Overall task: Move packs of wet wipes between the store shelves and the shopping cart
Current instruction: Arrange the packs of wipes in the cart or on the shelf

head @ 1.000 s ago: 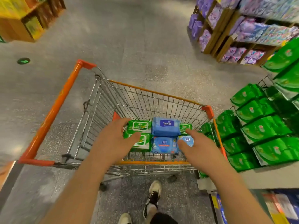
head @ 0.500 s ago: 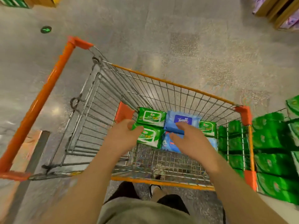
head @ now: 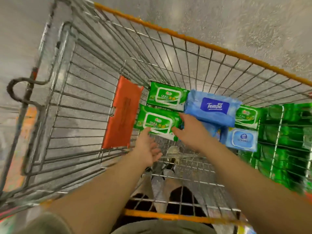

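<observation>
— Reading from the left, what was printed on the packs in the shopping cart?

— Past the orange flap lay two green packs, the far green pack and the near green pack, each with "999" and some characters I could not read on a white-rimmed lid. Next came the blue Tempo pack, white "Tempo" lettering on a dark blue label. Right of that, a third green pack with the same design, and below it a pale blue pack whose round logo was too blurred to read.

— Any open room?

— The wire floor nearest the person was bare mesh, and the whole left half of the basket held nothing but wire. The packs crowded the far right corner, against the right wall, with stacked green goods just outside it.

— How did the near green pack lie?

— Flat, lid up, long axis running left to right, tilted slightly down toward the right; its text read upright from the person's side.

— And the hands?

— The left hand was palm-up, fingers loosely spread, fingertips at the pack's near left edge. The right hand was spread over its right end, touching that edge. Neither had closed round it.
</observation>
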A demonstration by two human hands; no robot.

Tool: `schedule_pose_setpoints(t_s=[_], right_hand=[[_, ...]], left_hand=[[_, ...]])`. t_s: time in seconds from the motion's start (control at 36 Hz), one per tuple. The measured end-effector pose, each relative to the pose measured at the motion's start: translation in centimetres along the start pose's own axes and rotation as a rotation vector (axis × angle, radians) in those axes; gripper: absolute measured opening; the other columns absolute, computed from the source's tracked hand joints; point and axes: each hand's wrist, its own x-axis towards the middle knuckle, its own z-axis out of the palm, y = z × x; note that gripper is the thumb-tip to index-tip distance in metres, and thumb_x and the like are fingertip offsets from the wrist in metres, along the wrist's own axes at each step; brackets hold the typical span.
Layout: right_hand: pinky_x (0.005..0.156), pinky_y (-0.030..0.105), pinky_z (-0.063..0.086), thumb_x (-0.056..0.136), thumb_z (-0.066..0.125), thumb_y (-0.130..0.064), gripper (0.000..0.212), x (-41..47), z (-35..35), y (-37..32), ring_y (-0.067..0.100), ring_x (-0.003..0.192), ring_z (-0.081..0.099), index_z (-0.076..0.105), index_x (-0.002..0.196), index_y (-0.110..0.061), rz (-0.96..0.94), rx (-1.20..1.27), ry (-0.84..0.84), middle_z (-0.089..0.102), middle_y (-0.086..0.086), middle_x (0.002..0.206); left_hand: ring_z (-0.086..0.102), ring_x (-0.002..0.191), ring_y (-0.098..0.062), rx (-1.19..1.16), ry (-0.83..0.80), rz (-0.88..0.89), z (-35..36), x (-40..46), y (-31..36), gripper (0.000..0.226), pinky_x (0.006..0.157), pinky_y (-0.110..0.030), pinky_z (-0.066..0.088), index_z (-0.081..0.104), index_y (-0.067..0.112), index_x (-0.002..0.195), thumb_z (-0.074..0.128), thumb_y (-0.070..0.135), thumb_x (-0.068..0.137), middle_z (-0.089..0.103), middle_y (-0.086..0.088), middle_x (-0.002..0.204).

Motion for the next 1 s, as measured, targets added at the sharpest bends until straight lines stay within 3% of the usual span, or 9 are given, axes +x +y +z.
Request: schedule_pose_setpoints(t_s=[0.08,0.14,0.22,0.42,0.58,0.69,0.78,0.92,1.0], right_hand=[[0.094,0.024,0.037,0.097,0.066,-0.020,0.053,3.1,1.3,0.3,0.030,0.131,0.050,0.048,0.145,-0.009,-0.074,-0.056,-0.029,0.055,0.014,0.142],[0.110,0.031,0.031,0.097,0.065,-0.035,0.069,5.4,2.3,0.6,0.032,0.140,0.040,0.035,0.153,-0.007,-0.092,-0.140,-0.065,0.043,0.018,0.153],[0.114,0.037,0.034,0.094,0.064,-0.051,0.081,8.5,4.0,0.8,0.032,0.142,0.038,0.030,0.155,-0.009,-0.063,-0.217,-0.116,0.040,0.017,0.156],[0.119,0.030,0.024,0.089,0.054,-0.072,0.100,13.0,4.7,0.7,0.024,0.153,0.022,0.016,0.161,-0.015,-0.069,-0.423,-0.262,0.017,0.007,0.168],[0.102,0.032,0.042,0.083,0.056,-0.077,0.090,13.7,4.6,0.5,0.025,0.139,0.044,0.037,0.153,-0.023,-0.009,-0.446,-0.283,0.045,0.004,0.155],[0.090,0.031,0.049,0.072,0.064,-0.078,0.084,13.5,5.0,0.0,0.022,0.123,0.056,0.052,0.140,-0.030,0.039,-0.434,-0.264,0.058,0.000,0.139],[0.081,0.029,0.050,0.064,0.063,-0.083,0.089,13.3,5.9,0.4,0.022,0.112,0.059,0.054,0.137,-0.032,0.062,-0.419,-0.251,0.062,0.000,0.127],[0.111,0.039,0.034,0.068,0.058,-0.087,0.113,13.1,7.1,1.9,0.031,0.146,0.028,0.032,0.155,-0.020,0.072,-0.414,-0.303,0.030,0.014,0.158],[0.116,0.039,0.028,0.070,0.068,-0.079,0.114,13.5,7.0,2.5,0.030,0.150,0.017,0.021,0.157,-0.021,0.105,-0.280,-0.334,0.018,0.010,0.161]], left_hand=[[0.038,0.147,-0.024,-0.091,0.010,0.028,0.5,2.7,-0.1,0.081,0.116,-0.045,0.037,0.043,0.020,0.152,0.058,0.069,0.089,0.038,-0.006,0.161],[0.039,0.146,-0.027,-0.100,0.000,0.042,0.7,4.1,-0.1,0.083,0.117,-0.047,0.039,0.035,0.025,0.157,0.054,0.071,0.091,0.034,-0.006,0.163],[0.034,0.148,-0.028,-0.145,-0.030,0.059,0.9,6.2,0.0,0.089,0.118,-0.049,0.036,0.028,0.027,0.160,0.051,0.076,0.089,0.025,-0.005,0.167],[0.041,0.145,-0.031,-0.220,-0.026,0.090,0.7,10.6,-0.4,0.092,0.116,-0.051,0.036,0.048,0.026,0.148,0.062,0.081,0.076,0.044,-0.009,0.155],[0.064,0.109,-0.023,-0.336,-0.152,0.118,1.0,11.9,-0.1,0.059,0.102,-0.044,0.051,0.070,0.026,0.114,0.059,0.075,0.084,0.069,-0.005,0.118],[0.073,0.103,-0.031,-0.422,-0.239,0.106,1.3,11.9,0.4,0.065,0.088,-0.045,0.057,0.075,0.024,0.119,0.054,0.076,0.086,0.076,-0.011,0.115],[0.071,0.109,-0.038,-0.463,-0.305,0.078,1.2,12.0,0.3,0.071,0.100,-0.056,0.052,0.074,0.022,0.122,0.053,0.078,0.084,0.074,-0.015,0.119],[0.066,0.117,-0.041,-0.475,-0.317,0.049,0.9,12.5,-0.1,0.081,0.109,-0.062,0.042,0.071,0.021,0.127,0.047,0.084,0.083,0.071,-0.017,0.126],[0.064,0.119,-0.044,-0.542,-0.282,0.059,1.1,12.9,0.1,0.095,0.104,-0.062,0.046,0.071,0.021,0.128,0.037,0.093,0.077,0.070,-0.020,0.126]])
